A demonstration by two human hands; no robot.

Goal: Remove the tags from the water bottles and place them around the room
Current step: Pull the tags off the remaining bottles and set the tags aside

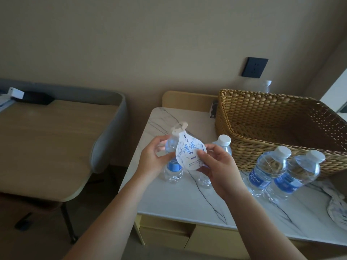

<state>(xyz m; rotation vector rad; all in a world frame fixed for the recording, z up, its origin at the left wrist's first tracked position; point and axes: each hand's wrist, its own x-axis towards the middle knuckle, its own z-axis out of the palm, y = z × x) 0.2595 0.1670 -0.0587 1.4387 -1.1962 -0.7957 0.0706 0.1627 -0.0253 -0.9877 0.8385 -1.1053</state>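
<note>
Several small clear water bottles with blue labels stand on a white marble-topped cabinet (180,199). My left hand (152,160) is wrapped around the leftmost bottle (173,170). A white teardrop-shaped tag (189,152) with blue writing hangs from its neck, its loop up over the cap. My right hand (216,166) pinches the tag's lower right edge. A second bottle (222,142) with a white cap stands just behind my right hand. Two more bottles (266,169) (298,173) stand to the right, in front of the basket.
A large woven wicker basket (277,128) fills the back right of the cabinet top, with another bottle (265,86) behind it. Loose tags (336,207) lie at the right edge. A wooden table with a grey rim (56,143) stands left. A dark wall socket (254,67) is above.
</note>
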